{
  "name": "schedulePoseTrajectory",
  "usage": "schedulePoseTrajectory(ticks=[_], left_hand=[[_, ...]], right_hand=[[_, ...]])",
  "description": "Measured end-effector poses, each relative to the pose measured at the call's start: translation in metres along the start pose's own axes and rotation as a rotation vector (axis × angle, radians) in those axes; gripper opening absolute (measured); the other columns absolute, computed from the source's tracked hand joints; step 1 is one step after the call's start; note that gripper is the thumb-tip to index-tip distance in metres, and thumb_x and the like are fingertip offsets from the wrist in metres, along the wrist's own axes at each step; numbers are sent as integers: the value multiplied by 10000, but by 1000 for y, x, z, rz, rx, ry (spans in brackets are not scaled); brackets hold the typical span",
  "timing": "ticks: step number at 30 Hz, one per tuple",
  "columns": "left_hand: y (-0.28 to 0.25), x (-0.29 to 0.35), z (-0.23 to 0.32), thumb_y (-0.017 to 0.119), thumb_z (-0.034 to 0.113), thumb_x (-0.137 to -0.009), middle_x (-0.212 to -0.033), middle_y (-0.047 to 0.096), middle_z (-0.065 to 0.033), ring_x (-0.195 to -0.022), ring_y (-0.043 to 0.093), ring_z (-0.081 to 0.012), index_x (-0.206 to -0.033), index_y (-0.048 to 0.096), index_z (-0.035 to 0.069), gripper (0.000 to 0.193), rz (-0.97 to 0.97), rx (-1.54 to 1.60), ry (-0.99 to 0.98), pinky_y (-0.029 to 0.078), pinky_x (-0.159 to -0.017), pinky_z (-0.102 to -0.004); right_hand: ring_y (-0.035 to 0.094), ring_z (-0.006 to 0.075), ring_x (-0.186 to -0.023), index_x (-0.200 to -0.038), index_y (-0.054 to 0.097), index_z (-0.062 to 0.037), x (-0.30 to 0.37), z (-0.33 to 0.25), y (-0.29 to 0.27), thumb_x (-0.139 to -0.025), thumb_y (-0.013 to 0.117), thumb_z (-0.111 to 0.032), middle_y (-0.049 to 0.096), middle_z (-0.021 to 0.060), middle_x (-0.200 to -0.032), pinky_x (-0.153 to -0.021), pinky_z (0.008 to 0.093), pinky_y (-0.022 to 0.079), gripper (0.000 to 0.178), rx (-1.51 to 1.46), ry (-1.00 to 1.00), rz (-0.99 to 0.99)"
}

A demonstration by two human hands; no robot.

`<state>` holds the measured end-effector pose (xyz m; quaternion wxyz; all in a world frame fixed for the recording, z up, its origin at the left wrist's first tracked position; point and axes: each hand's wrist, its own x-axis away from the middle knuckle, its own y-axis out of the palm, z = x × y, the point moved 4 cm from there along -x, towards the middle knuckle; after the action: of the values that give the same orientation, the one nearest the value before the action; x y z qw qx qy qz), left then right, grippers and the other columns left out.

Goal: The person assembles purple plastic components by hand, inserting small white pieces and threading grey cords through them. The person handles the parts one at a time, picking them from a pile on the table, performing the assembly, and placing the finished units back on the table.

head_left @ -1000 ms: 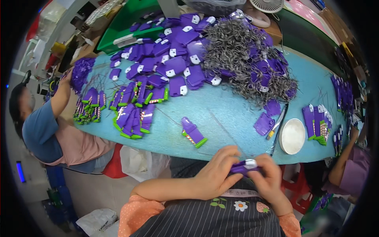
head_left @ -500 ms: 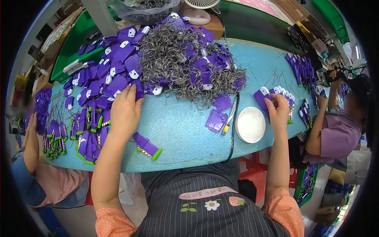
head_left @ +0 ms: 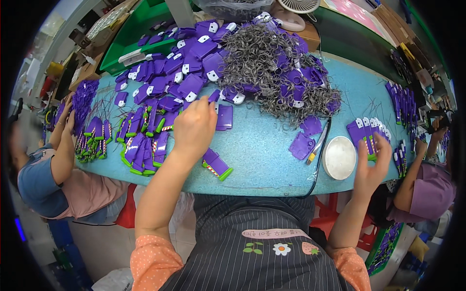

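The left hand [head_left: 194, 123] was curled at the near edge of a heap of purple pieces [head_left: 189, 86] on the blue tabletop [head_left: 272, 150], with one small purple part [head_left: 213, 96] at its fingertips; whether it had a firm grip could not be told. The right hand [head_left: 373, 165] was empty, fingers loosely spread, near a row of white-topped purple pieces [head_left: 357, 131] and right of a white bowl [head_left: 339, 158]. Curly grey rings [head_left: 257, 58] lay heaped beyond.

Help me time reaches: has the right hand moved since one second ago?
Yes: the right hand went rightward and outward, from below-left of the white bowl to its right.
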<state>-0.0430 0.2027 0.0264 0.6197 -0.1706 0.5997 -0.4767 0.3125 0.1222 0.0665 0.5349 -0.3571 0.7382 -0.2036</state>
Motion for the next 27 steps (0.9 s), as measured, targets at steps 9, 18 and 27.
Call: schedulePoseTrajectory(ticks=[9,18,27], left_hand=[[-48,88,98,543,44,-842,-837,612,-210,-688,625,-304,-1166,521,-64,342,-345,937,-239,486,-606,-356],[-33,128,48,506,23,-845,-786,627,-164,-681,648,-238,-1103,517,-35,265,-401,940,-649,500,-607,-333],[-36,98,-45,475,98,-891,-1150,509,-256,-1091,458,-417,-915,510,-57,160,-47,182,-361,335,-946,-466]], right_hand=[[534,335,-952,-1221,422,68,62,-143,57,-609,772,-121,486,203,-1077,-771,382,471,730,-750,-79,-748],[535,350,-941,-1225,419,49,91,-152,67,-572,801,-93,484,221,-1117,-768,397,470,769,-754,-223,-666],[520,282,-981,-1231,466,-26,78,-193,90,-634,757,-163,470,161,-1228,-782,366,440,678,-457,-524,-793]])
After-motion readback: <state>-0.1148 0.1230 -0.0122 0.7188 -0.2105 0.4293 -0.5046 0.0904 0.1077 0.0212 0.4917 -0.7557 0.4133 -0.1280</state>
